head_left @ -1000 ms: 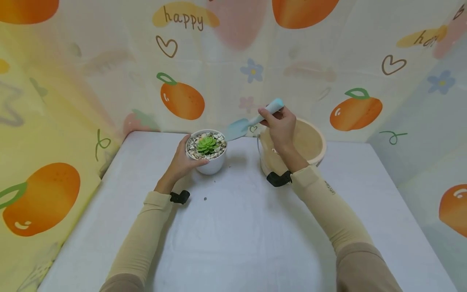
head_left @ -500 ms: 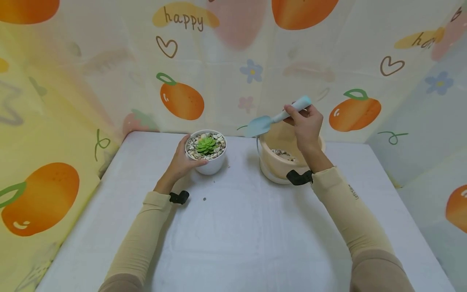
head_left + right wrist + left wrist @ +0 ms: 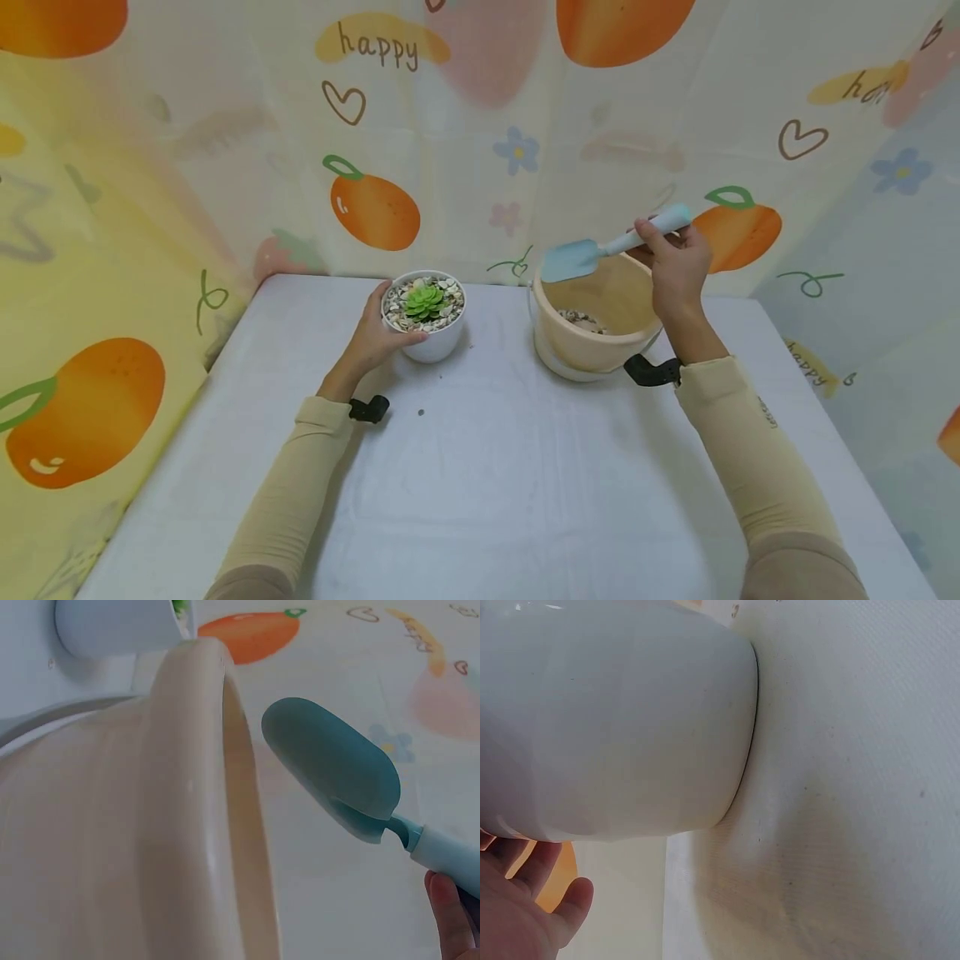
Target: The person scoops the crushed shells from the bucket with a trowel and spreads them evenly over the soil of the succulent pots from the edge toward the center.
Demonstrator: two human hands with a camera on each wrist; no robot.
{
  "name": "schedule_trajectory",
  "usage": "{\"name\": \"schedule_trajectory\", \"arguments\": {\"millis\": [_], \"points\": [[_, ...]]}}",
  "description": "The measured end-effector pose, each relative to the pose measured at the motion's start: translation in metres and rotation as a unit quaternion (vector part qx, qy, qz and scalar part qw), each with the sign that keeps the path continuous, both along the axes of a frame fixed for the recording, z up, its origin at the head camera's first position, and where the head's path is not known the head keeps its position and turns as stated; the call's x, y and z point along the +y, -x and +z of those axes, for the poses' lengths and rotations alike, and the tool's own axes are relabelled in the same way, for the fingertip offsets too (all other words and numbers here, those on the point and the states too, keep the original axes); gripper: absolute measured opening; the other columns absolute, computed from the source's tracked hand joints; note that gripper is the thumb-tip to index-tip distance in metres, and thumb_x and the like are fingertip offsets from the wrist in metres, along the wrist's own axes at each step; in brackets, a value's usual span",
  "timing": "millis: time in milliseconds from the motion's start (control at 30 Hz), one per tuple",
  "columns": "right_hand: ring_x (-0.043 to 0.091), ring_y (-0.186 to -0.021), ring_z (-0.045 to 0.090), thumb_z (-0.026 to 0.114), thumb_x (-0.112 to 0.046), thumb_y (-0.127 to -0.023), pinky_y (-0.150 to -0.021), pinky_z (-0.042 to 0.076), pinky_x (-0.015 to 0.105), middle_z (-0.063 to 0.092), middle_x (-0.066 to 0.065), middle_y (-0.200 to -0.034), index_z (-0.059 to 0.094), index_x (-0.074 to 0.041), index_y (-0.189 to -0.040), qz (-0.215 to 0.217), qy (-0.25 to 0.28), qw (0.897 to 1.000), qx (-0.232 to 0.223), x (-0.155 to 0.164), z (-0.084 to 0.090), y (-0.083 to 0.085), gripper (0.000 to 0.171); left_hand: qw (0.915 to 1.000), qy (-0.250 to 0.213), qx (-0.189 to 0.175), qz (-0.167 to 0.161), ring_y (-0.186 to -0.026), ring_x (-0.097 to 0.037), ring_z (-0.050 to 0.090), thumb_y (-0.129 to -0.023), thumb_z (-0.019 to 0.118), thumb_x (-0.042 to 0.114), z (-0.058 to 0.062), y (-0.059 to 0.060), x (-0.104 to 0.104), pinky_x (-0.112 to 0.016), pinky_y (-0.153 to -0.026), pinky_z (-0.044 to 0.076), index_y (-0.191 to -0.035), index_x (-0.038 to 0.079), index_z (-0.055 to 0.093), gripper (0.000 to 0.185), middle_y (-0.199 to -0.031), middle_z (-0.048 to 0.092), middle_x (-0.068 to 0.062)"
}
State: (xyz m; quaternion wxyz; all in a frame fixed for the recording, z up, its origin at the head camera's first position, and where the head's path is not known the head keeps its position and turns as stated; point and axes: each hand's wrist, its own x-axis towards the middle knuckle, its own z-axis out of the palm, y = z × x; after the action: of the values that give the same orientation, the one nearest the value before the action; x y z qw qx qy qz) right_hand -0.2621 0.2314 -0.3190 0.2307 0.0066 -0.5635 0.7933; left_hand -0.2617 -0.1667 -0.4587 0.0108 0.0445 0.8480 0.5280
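Observation:
A white pot (image 3: 432, 340) (image 3: 615, 720) stands on the table with a green succulent (image 3: 424, 299) set in pale pebbles. My left hand (image 3: 372, 333) (image 3: 525, 907) grips its left side, thumb by the rim. My right hand (image 3: 677, 263) grips the handle of a light blue trowel (image 3: 600, 247) (image 3: 337, 772), whose empty blade hangs over the far rim of a beige bucket (image 3: 604, 343) (image 3: 135, 847). A few pebbles (image 3: 577, 317) lie in the bucket's bottom.
The table (image 3: 487, 483) carries a white cloth with a few stray specks (image 3: 421, 412) near the pot. Walls printed with oranges and hearts close in at the back (image 3: 375, 212) and on both sides. Black wrist cameras (image 3: 652, 372) sit on both beige sleeves.
My right hand has carried the trowel to the right, from beside the pot's rim to above the bucket. The left hand and the pot have stayed put.

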Motion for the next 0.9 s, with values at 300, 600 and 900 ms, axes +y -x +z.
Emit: {"name": "schedule_trajectory", "arguments": {"millis": [300,600,900], "points": [[0.016,-0.070,0.073,0.078,-0.006,-0.080,-0.066,0.059,0.027,0.070,0.005,-0.076,0.066,-0.002,-0.087,-0.006,-0.020,1.000,-0.010,0.013,-0.007,-0.003,0.015,1.0000,-0.002,0.005,-0.003,-0.150,-0.034,0.016,-0.073,0.086,0.031,-0.002,0.001,0.000,-0.057,-0.119,0.018,-0.157,0.014,0.005,0.118,-0.162,0.011,-0.016],[0.015,-0.071,0.073,0.078,-0.007,-0.081,-0.066,0.059,0.025,0.071,0.003,-0.078,0.066,-0.002,-0.089,-0.002,-0.038,0.999,-0.033,0.019,-0.016,-0.001,0.015,1.0000,-0.003,0.005,-0.004,-0.150,-0.034,0.015,-0.073,0.086,0.031,-0.003,0.000,0.000,-0.056,-0.120,0.017,-0.157,0.015,0.004,0.118,-0.162,0.010,-0.015],[0.014,-0.072,0.073,0.077,-0.005,-0.081,-0.065,0.059,0.026,0.071,0.001,-0.076,0.068,-0.004,-0.086,0.008,-0.051,0.998,-0.033,0.017,-0.024,0.003,0.011,0.9999,-0.011,0.006,-0.005,-0.149,-0.035,0.016,-0.072,0.086,0.032,-0.004,0.000,-0.001,-0.057,-0.119,0.018,-0.157,0.014,0.005,0.119,-0.162,0.012,-0.016]]}}
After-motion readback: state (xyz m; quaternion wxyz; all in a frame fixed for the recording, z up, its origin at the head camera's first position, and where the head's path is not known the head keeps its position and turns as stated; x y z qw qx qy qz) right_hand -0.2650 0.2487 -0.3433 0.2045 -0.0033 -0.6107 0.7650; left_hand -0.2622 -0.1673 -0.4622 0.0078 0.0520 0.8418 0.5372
